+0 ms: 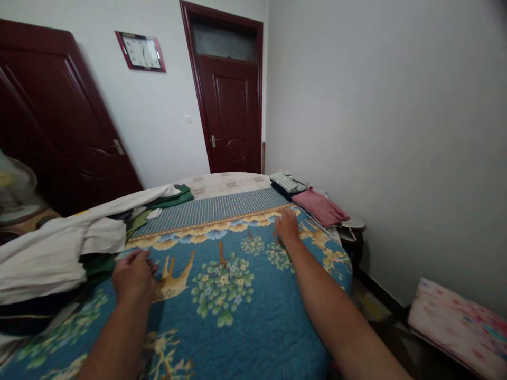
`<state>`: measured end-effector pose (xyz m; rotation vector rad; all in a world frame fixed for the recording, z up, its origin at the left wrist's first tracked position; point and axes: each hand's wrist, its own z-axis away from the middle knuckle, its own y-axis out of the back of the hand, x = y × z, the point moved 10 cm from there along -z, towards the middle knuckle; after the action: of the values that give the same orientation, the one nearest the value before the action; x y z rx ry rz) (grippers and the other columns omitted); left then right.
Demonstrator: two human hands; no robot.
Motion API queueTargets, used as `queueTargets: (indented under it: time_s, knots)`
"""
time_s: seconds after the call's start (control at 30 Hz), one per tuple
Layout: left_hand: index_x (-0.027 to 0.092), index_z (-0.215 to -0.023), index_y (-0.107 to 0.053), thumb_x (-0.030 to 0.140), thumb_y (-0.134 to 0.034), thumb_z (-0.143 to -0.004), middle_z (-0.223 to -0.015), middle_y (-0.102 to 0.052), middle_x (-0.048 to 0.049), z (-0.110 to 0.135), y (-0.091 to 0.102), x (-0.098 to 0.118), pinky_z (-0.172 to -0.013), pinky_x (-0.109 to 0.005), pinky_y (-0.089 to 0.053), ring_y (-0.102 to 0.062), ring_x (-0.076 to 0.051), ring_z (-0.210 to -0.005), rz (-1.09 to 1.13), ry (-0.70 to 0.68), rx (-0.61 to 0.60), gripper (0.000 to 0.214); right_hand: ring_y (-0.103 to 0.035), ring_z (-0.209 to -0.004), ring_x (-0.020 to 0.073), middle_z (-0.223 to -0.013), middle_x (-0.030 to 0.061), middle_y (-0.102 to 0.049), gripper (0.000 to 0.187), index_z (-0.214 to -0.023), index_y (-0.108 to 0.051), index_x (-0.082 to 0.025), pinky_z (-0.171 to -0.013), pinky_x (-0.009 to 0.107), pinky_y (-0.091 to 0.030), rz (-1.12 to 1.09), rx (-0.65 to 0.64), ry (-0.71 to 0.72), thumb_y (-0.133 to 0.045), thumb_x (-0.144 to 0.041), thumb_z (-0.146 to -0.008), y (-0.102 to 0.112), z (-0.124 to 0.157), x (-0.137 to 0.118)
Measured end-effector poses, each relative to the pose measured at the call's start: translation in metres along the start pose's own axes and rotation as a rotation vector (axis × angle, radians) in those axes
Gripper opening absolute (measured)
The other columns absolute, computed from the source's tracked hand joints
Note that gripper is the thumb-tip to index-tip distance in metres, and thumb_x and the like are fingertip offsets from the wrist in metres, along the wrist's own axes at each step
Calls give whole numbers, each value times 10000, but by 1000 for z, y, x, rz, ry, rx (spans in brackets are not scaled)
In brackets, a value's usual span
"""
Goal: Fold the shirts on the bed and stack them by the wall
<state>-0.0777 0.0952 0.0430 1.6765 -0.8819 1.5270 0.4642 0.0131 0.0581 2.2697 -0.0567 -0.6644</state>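
Loose left, folded right

Rumpled white-and-green cloth heap (105,235) beside left hand (133,274); fingers curled, can't tell if gripping. Right hand (288,227) apparently empty, fingers loosely bent, near folded pink cloth garment (322,207). Blue patterned quilted bedspread (273,311) between, probably keeping both apart.

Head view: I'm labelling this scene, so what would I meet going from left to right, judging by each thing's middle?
White garment → left hand → large printed tree on the bedcover → right hand → pink folded cloth → pink patterned item at lower right.
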Motion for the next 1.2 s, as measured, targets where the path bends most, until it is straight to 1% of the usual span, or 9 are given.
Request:
queueTargets:
  time_s: [0.07, 0.17, 0.27, 0.47, 0.7, 0.83, 1.0, 1.1, 1.2]
  knots:
    - [221, -977, -578, 365, -666, -711, -705, -543, 44, 26, -22, -17, -560, -287, -465, -527, -145, -577, -6, 79, -51, 315, -473, -1403, 341, -1436, 207, -617, 453, -1332, -658, -126, -1188, 513, -320, 145, 120, -109, -514, -152, -904, 22, -4, 36]
    - [219, -985, -674, 439, -690, -745, -729, -629, 2, 45, -36, -15, -625, -317, -476, -605, -192, -648, -271, -99, -169, 326, -368, -1484, 395, -1555, 252, -502, 532, -1454, -560, -112, -1199, 628, -227, 318, 218, -226, -488, -164, -929, 43, -5, 76]
    - [219, -972, -712, 485, -668, -782, -754, -680, -22, 49, -39, -9, -674, -336, -478, -645, -225, -703, -432, -230, -265, 330, -406, -1441, 394, -1503, 267, -531, 518, -1452, -544, -100, -1179, 635, -229, 397, 231, -295, -475, -163, -943, 52, -8, 104]
    - [229, -955, -715, 466, -650, -793, -794, -716, -46, 51, -45, -2, -707, -365, -487, -669, -260, -735, -497, -239, -316, 295, -536, -1244, 363, -1308, 216, -633, 382, -1340, -654, -161, -1012, 520, -381, 440, 174, -325, -525, -243, -990, 57, -24, 132]
    - [234, -874, -708, 477, -643, -795, -748, -707, -54, 59, -61, 8, -690, -360, -492, -666, -266, -731, -509, -335, -368, 264, -560, -1209, 351, -1263, 216, -666, 350, -1215, -727, -146, -993, 512, -398, 385, 182, -380, -437, -221, -1036, 73, -35, 139]
    - [217, -929, -713, 522, -679, -780, -700, -699, -43, 61, -73, 0, -624, -341, -518, -664, -251, -664, -434, -260, -474, 341, -566, -1215, 317, -1228, 188, -688, 346, -1174, -723, -147, -1070, 484, -409, 166, 253, -195, -421, -226, -1026, 84, -38, 96]
    - [189, -1161, -672, 512, -809, -774, -1067, -789, -141, 97, -102, -29, -673, -365, -627, -766, -272, -846, -60, 163, -799, 523, -612, -1171, 244, -1212, 114, -715, 364, -1216, -712, -217, -1097, 421, -452, -408, 263, 159, -387, -280, -1063, 73, -8, -12]
    - [200, -1267, -649, 474, -737, -893, -1129, -784, -159, 124, -111, -41, -726, -393, -651, -783, -286, -939, 132, 438, -860, 472, -610, -1233, 226, -1262, 94, -722, 301, -1242, -710, -245, -1132, 423, -434, -542, -22, 553, -477, -265, -1051, 38, 31, -103]
    - [182, -1227, -685, 393, -691, -931, -992, -793, -130, 123, -109, -44, -712, -363, -640, -781, -271, -880, 240, 500, -754, 364, -591, -1308, 252, -1280, 89, -735, 261, -1216, -725, -250, -1170, 467, -395, -470, -334, 911, -586, -227, -997, -2, 85, -168]
